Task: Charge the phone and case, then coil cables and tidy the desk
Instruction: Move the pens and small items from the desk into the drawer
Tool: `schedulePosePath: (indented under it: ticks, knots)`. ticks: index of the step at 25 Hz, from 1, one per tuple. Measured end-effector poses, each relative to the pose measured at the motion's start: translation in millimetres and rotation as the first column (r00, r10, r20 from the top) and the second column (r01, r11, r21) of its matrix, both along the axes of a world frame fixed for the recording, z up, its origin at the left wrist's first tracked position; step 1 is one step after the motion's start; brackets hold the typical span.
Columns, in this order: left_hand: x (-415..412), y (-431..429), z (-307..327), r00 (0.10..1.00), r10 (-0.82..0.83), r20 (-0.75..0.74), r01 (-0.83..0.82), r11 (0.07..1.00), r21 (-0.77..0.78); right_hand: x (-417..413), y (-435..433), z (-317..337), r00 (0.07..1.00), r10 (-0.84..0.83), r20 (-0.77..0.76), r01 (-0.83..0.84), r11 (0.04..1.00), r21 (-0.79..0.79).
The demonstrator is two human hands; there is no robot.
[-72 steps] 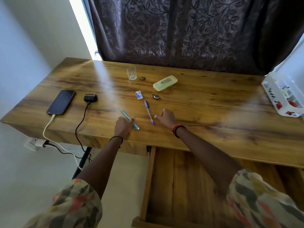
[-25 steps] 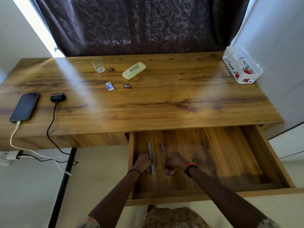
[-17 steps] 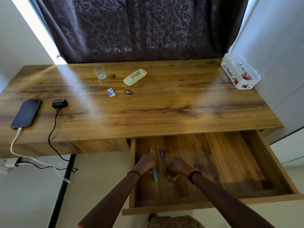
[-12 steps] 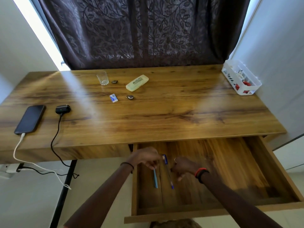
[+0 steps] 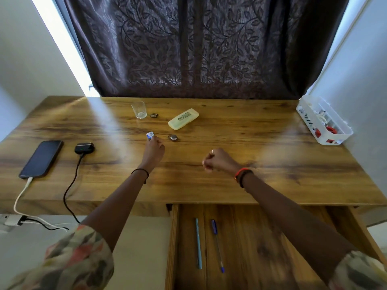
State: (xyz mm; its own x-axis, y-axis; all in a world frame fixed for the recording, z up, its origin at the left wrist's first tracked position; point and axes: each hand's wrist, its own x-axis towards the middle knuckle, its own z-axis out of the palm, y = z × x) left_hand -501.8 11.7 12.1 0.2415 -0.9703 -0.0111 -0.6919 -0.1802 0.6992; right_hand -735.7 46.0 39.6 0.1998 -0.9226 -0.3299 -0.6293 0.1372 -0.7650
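The left hand (image 5: pixel 154 150) reaches to the small white and blue eraser (image 5: pixel 150 135) in the middle of the desk (image 5: pixel 272 164), and its fingertips touch the near end of it; whether they already pinch it I cannot tell. The right hand (image 5: pixel 217 161) hangs over the desk as a loose fist and holds nothing that I can see.

To do this step well, I think the fingers should take the eraser by its two long sides, because it is small and flat, and lift it straight up. It may otherwise slide on the smooth wood toward the round metal piece (image 5: pixel 173 137) just beside it.

The phone (image 5: pixel 40 159) lies flat at the left with a white cable (image 5: pixel 19 197) plugged in; beside it the dark glossy case (image 5: pixel 84 147) has a black cable (image 5: pixel 70 185). Both cables fall over the front edge.

In the open drawer (image 5: pixel 261 248) two thin pens (image 5: pixel 206 244) lie almost parallel. A clear glass (image 5: pixel 139 109) and a pale plastic box (image 5: pixel 183 119) stand farther back.
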Motion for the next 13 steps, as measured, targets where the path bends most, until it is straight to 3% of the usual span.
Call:
schedulePosePath:
  ticks: [4,8,13]
  knots:
    - [20.2,-23.0,-24.6,0.996,-0.05,0.075,0.052,0.998,-0.021,47.1,-61.2,-18.0,0.998,-0.046,-0.052,0.035,0.98,-0.195]
    - [32.3,-46.7,-32.3,0.979,-0.039,0.201,0.037,0.999,0.015,84.8,-97.8,-30.0,0.98,0.094,-0.178,-0.137,0.959,-0.247]
    - [43.8,-69.0,-48.1,0.953,-0.206,0.221,0.171,0.971,0.169,105.8,-120.8,-45.9,0.902,0.275,-0.334,-0.37,0.89,-0.266]
